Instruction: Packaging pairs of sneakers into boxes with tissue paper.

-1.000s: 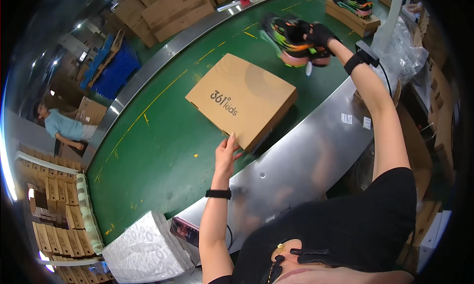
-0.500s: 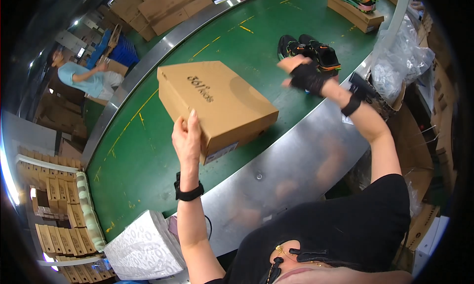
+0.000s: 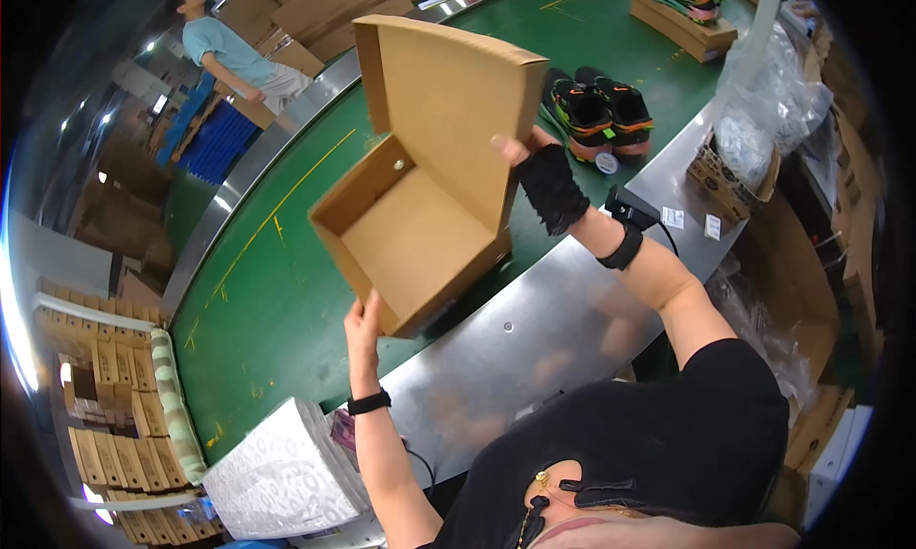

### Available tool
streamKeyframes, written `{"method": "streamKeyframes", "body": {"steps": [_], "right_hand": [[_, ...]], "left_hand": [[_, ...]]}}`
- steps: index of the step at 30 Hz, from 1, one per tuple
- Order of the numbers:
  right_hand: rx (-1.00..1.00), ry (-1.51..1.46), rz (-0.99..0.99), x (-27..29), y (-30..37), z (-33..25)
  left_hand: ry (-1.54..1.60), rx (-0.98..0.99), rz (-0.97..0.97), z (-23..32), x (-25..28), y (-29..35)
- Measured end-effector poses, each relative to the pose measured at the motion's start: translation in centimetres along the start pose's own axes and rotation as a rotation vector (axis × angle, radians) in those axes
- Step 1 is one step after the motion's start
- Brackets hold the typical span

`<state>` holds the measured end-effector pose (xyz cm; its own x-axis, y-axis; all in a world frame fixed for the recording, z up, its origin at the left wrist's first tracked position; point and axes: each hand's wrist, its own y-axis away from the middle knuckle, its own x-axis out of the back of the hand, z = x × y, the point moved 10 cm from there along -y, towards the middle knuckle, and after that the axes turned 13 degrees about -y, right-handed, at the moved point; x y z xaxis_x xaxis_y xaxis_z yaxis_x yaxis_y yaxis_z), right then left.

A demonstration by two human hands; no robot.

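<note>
A brown cardboard shoebox (image 3: pixel 410 239) is tilted above the green belt, its hinged lid (image 3: pixel 458 101) raised and nothing showing inside. My left hand (image 3: pixel 363 331) grips the box's near left corner, thumb over the rim. At the right edge of the lid is my right hand (image 3: pixel 546 182), in a black fingerless glove, its thumb against the cardboard and its other fingers partly hidden. Just beyond that hand, a pair of black sneakers (image 3: pixel 603 115) with orange and green trim rests on the belt. A round white tag (image 3: pixel 606 163) lies by them.
The green belt (image 3: pixel 277 320) curves past a steel ledge (image 3: pixel 515 358), where a black handheld scanner (image 3: pixel 632 208) and white labels (image 3: pixel 673 218) lie. Patterned white paper (image 3: pixel 281 473) is stacked at the near left. A carton of plastic bags (image 3: pixel 730 182) stands right. A co-worker (image 3: pixel 234 53) stands across the belt.
The shoebox lid has swung up from closed. My right hand has moved left from beside the sneakers to the lid. The co-worker now appears farther right and upright.
</note>
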<state>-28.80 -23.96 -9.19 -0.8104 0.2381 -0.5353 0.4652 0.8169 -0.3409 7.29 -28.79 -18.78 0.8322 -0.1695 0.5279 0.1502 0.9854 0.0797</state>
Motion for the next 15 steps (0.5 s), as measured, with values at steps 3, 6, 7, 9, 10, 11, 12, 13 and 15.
{"method": "streamKeyframes", "body": {"steps": [3,6,7,9,10,11,12,13,15], "right_hand": [[-0.22,-0.185,0.281,7.7,0.5,5.1],[-0.697,-0.015,0.396,14.1,6.0,8.1],[-0.715,0.211,0.383,15.6,7.3,6.8],[-0.205,0.866,0.155,20.1,6.9,2.1],[0.005,1.119,0.107,21.3,7.7,-0.5],[0.099,1.418,0.151,23.8,9.0,-2.0],[-0.125,1.626,0.18,25.0,10.2,-2.7],[-0.181,1.617,0.212,27.4,11.4,-2.9],[-0.026,1.788,0.199,24.3,12.8,-4.3]], "left_hand": [[0.187,0.0,0.054,-6.4,1.4,1.6],[0.174,0.017,-0.027,-7.0,1.4,1.9],[0.188,0.005,-0.026,-7.1,1.6,1.9],[0.202,0.015,-0.042,-5.3,0.6,2.1],[0.204,0.016,-0.05,-5.3,0.0,2.0],[0.199,0.021,-0.033,-5.3,-0.5,1.7],[0.191,0.033,-0.004,-5.6,-0.5,1.7],[0.2,0.035,-0.001,-5.3,-0.9,1.7],[0.225,0.083,-0.031,-5.5,-2.0,2.0]]}}
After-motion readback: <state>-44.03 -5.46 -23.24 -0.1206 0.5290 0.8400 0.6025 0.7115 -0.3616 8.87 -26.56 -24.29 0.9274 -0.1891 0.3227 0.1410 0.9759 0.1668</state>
